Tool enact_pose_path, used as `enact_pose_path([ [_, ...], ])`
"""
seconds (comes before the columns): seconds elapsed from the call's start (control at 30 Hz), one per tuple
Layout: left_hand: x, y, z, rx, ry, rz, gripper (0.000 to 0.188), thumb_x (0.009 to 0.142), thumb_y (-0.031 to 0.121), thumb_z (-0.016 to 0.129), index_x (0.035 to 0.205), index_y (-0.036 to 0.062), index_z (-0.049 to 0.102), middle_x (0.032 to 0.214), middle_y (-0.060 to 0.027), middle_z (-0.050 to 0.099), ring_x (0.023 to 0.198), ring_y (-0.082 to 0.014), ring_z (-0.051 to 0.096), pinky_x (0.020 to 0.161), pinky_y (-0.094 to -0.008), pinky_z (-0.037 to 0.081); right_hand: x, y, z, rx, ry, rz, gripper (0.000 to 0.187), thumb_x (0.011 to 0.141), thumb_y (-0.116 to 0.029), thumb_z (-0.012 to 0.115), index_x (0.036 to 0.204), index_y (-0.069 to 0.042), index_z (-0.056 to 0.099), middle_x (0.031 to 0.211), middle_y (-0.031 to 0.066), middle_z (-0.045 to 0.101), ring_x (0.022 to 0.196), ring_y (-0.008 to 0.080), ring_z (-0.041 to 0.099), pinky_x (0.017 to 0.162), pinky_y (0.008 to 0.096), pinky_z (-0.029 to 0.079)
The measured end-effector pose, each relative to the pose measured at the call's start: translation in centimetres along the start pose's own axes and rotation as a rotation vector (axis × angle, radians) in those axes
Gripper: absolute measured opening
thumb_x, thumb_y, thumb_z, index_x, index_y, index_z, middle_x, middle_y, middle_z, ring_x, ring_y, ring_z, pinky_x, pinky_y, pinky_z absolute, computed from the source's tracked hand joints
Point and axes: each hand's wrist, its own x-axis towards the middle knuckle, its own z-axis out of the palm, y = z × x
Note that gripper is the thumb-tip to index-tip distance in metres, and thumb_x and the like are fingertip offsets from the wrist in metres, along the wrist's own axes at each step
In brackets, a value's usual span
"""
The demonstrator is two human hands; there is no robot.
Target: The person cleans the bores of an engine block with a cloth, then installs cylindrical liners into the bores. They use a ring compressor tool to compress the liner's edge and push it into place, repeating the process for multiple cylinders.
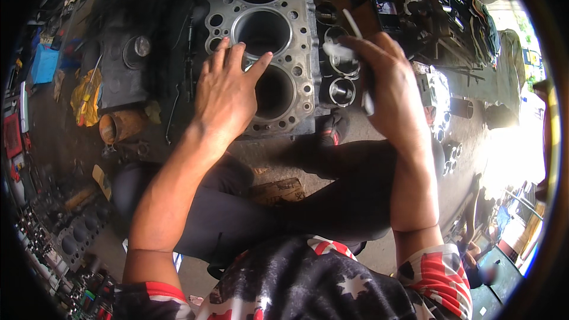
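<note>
A grey metal engine block (pixel 301 83) with large round cylinder bores lies in front of me. My left hand (pixel 228 86) rests on its top deck with fingers spread, thumb and fingertips around the rim of a middle bore (pixel 264 32). To the right of the block, my right hand (pixel 394 86) is raised with its fingers curled round a pale, slender tool (pixel 352 24). Motion smears this tool, and its kind cannot be made out. Beside the block, below that hand's fingertips, stand several round metal pistons (pixel 342 92) in a row.
A phone with a lit screen (pixel 385 9) lies at the far right. On the left are a dark metal housing (pixel 121 77), a rusty cylinder sleeve (pixel 121 126), a yellow cloth (pixel 87 98) and a blue box (pixel 44 63). A piece of cardboard (pixel 277 191) lies between my legs.
</note>
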Motion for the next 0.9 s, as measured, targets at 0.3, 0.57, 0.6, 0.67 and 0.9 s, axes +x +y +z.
enact_pose_path([
  [0.3, 0.5, 0.7, -1.1, 0.034, -0.011, 0.017, 0.056, 0.089, 0.005, 0.067, 0.144, 0.0147, 0.061, 0.145, -0.0223, 0.054, 0.145, -0.0411, 0.043, 0.119, -0.0500, 0.036, 1.1, 3.1, -3.9, 0.046, 0.275, -0.007, 0.034, 0.101, -0.011, 0.063, 0.134, -0.001, 0.065, 0.096, 0.0109, 0.070, 0.091, 0.0163, 0.068, 0.080, 0.0320, 0.052],
  [0.57, -0.3, 4.5, -4.6, -1.097, 0.009, 0.109, 0.066, 0.088, 0.025, 0.084, 0.142, -0.0012, 0.058, 0.117, -0.0224, 0.073, 0.112, -0.0323, 0.071, 0.098, -0.0405, 0.056, -0.9, -2.8, 2.5, 0.620, 0.353, -0.071, 0.039, 0.090, -0.005, 0.072, 0.127, 0.003, 0.062, 0.103, 0.0219, 0.060, 0.095, 0.0405, 0.063, 0.082, 0.0456, 0.052],
  [0.6, -0.3, 4.7, -4.8, -1.102, -0.006, 0.055, 0.049, 0.088, 0.015, 0.081, 0.131, -0.0027, 0.065, 0.109, -0.0179, 0.075, 0.105, -0.0226, 0.072, 0.090, -0.0340, 0.056, -0.8, -3.5, 2.9, 0.626, 0.357, -0.172, 0.042, 0.089, -0.005, 0.071, 0.129, 0.004, 0.061, 0.105, 0.0231, 0.059, 0.096, 0.0423, 0.061, 0.082, 0.0461, 0.052],
  [0.67, -0.5, 4.9, -4.9, -1.246, -0.026, -0.014, 0.025, 0.089, 0.007, 0.075, 0.111, -0.0040, 0.069, 0.092, -0.0105, 0.074, 0.090, -0.0135, 0.070, 0.081, -0.0289, 0.056, -1.4, -4.3, 2.8, 0.596, 0.264, -0.188, 0.045, 0.090, -0.005, 0.067, 0.133, 0.007, 0.058, 0.109, 0.0243, 0.056, 0.100, 0.0430, 0.058, 0.089, 0.0471, 0.049],
  [0.9, -1.0, 4.8, -3.7, -1.024, 0.142, 0.052, 0.010, 0.089, 0.001, 0.069, 0.098, -0.0014, 0.073, 0.079, -0.0067, 0.073, 0.073, -0.0107, 0.066, 0.067, -0.0281, 0.052, -1.9, -4.8, 2.5, 0.584, 0.065, -0.224, 0.059, 0.087, -0.005, 0.074, 0.143, 0.001, 0.054, 0.116, 0.0233, 0.059, 0.105, 0.0428, 0.060, 0.091, 0.0458, 0.051],
])
